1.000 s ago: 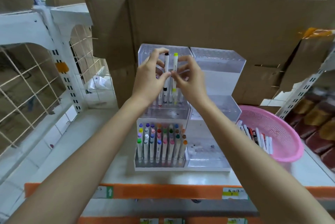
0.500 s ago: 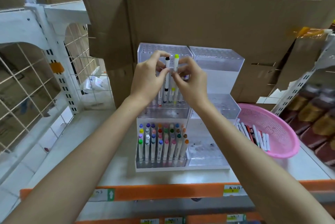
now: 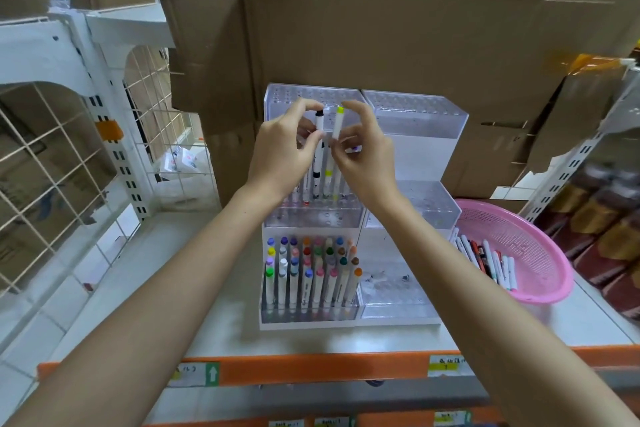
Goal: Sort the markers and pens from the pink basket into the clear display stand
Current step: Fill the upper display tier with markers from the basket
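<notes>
The clear display stand (image 3: pixel 420 117) rises in three steps on the shelf. My left hand (image 3: pixel 282 153) pinches a white marker with a black cap (image 3: pixel 318 146), upright over the middle step. My right hand (image 3: pixel 363 156) pinches a white marker with a yellow-green cap (image 3: pixel 336 125) beside it. Both markers' lower ends sit among a few markers (image 3: pixel 313 189) standing in the middle-left tier. The front-left tier holds several coloured-cap markers (image 3: pixel 311 271). To the right sits the pink basket (image 3: pixel 540 243), with several pens (image 3: pixel 488 258) lying in it.
Large cardboard boxes (image 3: pixel 381 28) stand right behind the stand. A white wire rack (image 3: pixel 62 149) stands at the left. The shelf's orange front edge (image 3: pixel 311 371) carries price labels. Packaged goods (image 3: pixel 602 219) fill the shelf at the far right.
Both hands stay at the two upright markers over the middle tier. My fingers have spread a little wider at the caps; the markers have barely moved.
</notes>
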Demonstrator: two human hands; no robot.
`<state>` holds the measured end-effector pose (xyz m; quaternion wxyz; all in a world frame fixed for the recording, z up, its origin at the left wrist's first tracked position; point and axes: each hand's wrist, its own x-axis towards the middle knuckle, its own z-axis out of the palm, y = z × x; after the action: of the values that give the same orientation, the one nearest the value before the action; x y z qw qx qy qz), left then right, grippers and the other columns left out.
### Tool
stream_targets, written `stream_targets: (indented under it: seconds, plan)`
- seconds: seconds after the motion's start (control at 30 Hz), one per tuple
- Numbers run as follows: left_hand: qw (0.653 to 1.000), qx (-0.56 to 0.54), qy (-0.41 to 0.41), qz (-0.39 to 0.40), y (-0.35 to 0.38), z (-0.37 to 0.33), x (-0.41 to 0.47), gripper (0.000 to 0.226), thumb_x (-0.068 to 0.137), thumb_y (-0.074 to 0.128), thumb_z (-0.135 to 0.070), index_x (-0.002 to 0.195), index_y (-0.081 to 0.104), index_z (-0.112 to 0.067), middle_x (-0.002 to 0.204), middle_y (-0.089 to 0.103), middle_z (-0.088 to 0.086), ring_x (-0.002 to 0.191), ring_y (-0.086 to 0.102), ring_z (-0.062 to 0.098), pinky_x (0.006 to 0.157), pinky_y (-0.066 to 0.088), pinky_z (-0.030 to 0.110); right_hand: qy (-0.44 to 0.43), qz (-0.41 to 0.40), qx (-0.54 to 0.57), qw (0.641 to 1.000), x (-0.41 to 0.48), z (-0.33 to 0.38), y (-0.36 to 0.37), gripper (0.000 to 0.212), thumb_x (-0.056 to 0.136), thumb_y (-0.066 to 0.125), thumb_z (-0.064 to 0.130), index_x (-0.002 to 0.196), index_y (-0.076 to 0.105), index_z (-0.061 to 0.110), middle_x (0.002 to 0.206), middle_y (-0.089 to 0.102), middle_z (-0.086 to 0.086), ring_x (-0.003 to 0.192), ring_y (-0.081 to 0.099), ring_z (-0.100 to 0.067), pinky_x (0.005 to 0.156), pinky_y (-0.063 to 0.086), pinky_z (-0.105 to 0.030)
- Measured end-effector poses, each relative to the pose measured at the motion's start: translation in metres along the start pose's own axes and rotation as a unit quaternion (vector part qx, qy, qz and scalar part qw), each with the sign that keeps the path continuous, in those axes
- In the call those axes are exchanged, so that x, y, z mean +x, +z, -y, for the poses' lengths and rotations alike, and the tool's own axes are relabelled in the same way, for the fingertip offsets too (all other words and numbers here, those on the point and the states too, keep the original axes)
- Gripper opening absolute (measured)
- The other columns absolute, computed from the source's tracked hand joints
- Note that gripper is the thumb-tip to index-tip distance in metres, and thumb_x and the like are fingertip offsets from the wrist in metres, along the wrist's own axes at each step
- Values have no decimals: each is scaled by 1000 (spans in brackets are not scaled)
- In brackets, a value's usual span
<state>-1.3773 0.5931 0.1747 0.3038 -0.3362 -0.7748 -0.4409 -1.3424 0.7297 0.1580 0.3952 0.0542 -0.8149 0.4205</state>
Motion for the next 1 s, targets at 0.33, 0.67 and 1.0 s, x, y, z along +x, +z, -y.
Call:
stream_targets:
  seconds: [0.33, 0.67, 1.0]
  plan:
    - [999, 6, -10, 35, 8, 8, -5, 28, 85, 69, -10, 112, 61, -12, 83, 68, -1, 78, 65, 12, 74, 54, 26, -23, -3, -10, 1000, 1, 1, -4, 40, 85, 65, 0, 121, 54, 15, 79, 53, 11, 62, 59, -11, 55, 44, -12]
    - [998, 49, 3, 34, 10, 8, -6, 22, 82, 69, -15, 102, 61, -16, 84, 68, -7, 80, 62, 14, 81, 50, 41, -25, 8, -1, 1000, -3, 3, -6, 41, 84, 66, 1, 121, 54, 16, 82, 54, 10, 63, 59, -11, 56, 47, -17]
    - [986, 137, 43, 82, 10, 18, -16, 16, 78, 73, -20, 87, 61, -14, 89, 66, -4, 95, 54, 21, 85, 27, 31, -19, 24, 4, 1000, -5, 0, -8, 43, 83, 67, 1, 122, 54, 16, 83, 55, 10, 66, 60, -17, 57, 46, -15]
